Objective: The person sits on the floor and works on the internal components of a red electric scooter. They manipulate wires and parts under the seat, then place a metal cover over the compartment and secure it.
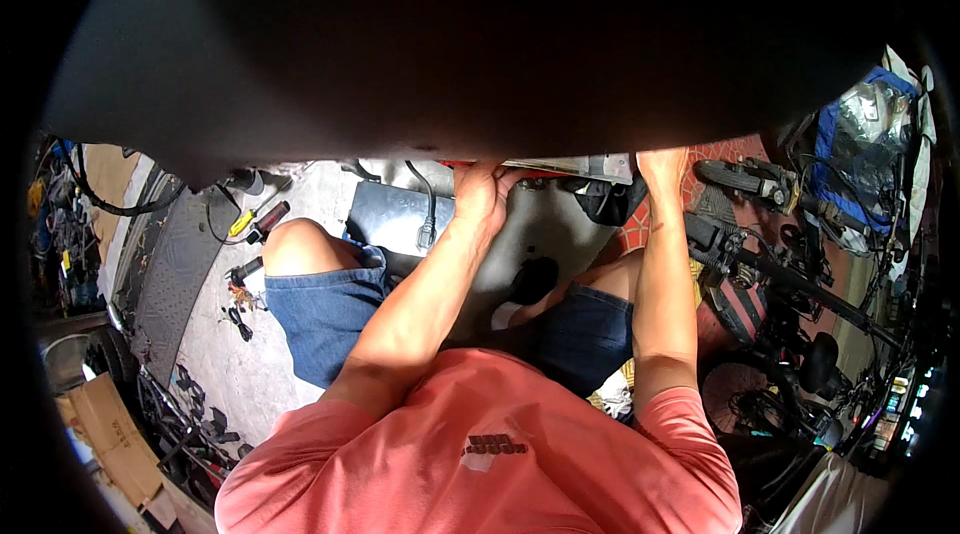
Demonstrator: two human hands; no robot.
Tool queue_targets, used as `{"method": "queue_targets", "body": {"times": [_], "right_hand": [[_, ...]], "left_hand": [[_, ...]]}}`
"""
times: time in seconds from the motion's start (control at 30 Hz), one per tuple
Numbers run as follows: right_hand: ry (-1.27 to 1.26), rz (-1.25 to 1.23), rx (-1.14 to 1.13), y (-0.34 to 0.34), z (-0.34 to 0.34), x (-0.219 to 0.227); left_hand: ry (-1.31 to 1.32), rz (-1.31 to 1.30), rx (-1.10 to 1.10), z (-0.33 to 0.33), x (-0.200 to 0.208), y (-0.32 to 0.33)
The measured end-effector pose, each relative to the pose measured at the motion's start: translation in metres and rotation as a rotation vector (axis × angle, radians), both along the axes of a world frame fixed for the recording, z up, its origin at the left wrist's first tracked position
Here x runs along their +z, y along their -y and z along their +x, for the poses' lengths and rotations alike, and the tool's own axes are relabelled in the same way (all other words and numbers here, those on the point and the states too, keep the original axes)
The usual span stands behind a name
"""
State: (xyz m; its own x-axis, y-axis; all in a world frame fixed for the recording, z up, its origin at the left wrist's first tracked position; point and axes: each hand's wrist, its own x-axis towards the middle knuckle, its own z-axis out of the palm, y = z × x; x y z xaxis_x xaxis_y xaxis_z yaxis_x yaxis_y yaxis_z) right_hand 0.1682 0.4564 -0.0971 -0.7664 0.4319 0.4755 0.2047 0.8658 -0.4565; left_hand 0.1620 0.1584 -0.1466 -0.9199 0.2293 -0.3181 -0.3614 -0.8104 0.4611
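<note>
A big dark body (pixel 480 44) fills the upper half of the head view and hides what lies beyond it. My left hand (pixel 482 196) reaches up under its lower edge, fingers curled against a red and grey part (pixel 560 168) there. My right hand (pixel 662 169) also goes up under the edge, beside a grey metal piece (pixel 612 167); its fingers are hidden. I cannot tell whether either hand grips anything. I squat in blue shorts, knees apart, over a concrete floor (pixel 220 354).
A dark flat panel (pixel 395 214) with a cable lies on the floor ahead. Screwdrivers with yellow and red handles (pixel 255 219) lie at the left by a black rubber mat (pixel 175 264). Cardboard (pixel 115 434) sits lower left. Scooters and bicycle parts (pixel 790 284) crowd the right.
</note>
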Motion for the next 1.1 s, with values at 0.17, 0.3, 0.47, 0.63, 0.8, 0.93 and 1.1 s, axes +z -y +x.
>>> {"method": "queue_targets", "body": {"times": [0.17,0.3,0.47,0.63,0.8,0.93,1.1], "right_hand": [[-0.058,-0.167,0.15,0.019,0.002,0.013],[0.046,-0.652,0.232,0.086,0.002,0.063],[0.235,-0.86,0.342,0.118,-0.009,0.071],[0.161,-0.36,0.391,0.144,-0.027,0.048],[-0.025,0.293,0.456,0.138,-0.042,0.006],[-0.043,0.295,0.383,0.146,-0.044,0.004],[-0.013,0.113,0.366,0.141,-0.046,0.001]], "left_hand": [[0.063,0.016,0.019,0.002,0.013,0.002],[0.098,-0.006,0.05,0.001,0.019,0.003],[0.082,0.034,0.017,-0.001,0.01,0.004],[0.104,-0.003,0.064,-0.002,0.004,0.001],[0.063,-0.003,0.058,0.002,0.007,-0.002],[0.077,0.052,0.028,0.002,0.012,0.003],[0.187,0.058,0.042,0.005,0.022,0.003]]}}
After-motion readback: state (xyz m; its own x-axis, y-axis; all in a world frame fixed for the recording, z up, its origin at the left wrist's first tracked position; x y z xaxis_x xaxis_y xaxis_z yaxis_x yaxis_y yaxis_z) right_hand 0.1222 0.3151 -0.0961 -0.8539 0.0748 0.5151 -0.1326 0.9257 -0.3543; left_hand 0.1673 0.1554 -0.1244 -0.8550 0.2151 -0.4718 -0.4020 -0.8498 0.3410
